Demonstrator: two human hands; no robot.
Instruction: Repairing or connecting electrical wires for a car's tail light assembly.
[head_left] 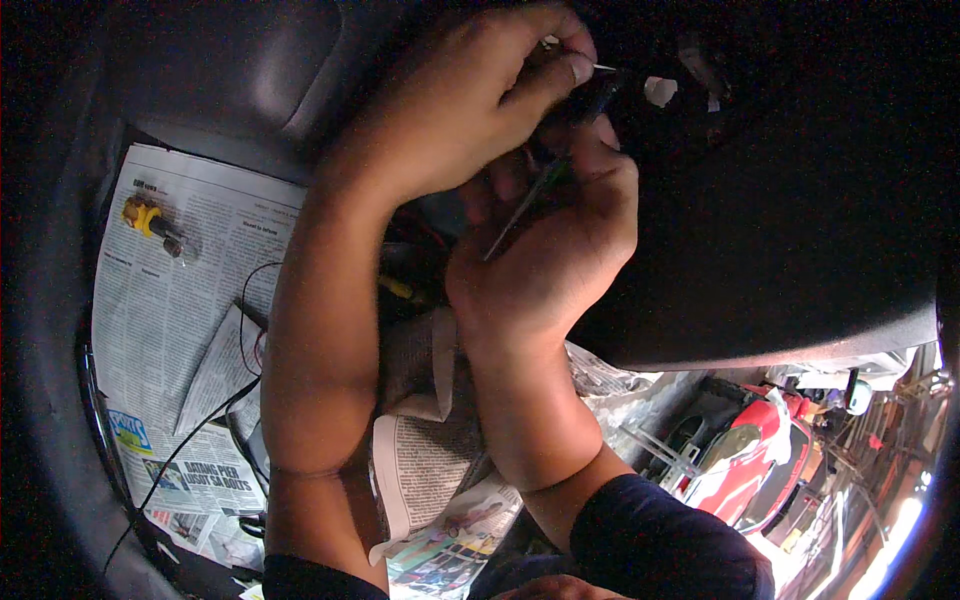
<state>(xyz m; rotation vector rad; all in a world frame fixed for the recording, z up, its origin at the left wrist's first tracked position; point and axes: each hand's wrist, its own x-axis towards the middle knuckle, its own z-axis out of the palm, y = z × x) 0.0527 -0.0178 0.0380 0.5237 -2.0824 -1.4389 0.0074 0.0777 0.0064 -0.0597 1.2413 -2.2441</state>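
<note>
Both my hands are raised under a dark panel in the upper middle. My left hand pinches a thin, pale, pointed piece between thumb and fingertips. Just below it, my right hand is turned palm up with its fingers curled. A slim metal tool with a greenish upper end lies across that palm, its narrow end toward the wrist. Near the right fingertips is a dark part, too dim to name. A small white piece sits on the panel's underside to their right.
Newspaper sheets cover the left side and lie between my forearms. A yellow-and-black piece with a clear end rests on them. A black cable runs along the left. At lower right, a red vehicle stands outside.
</note>
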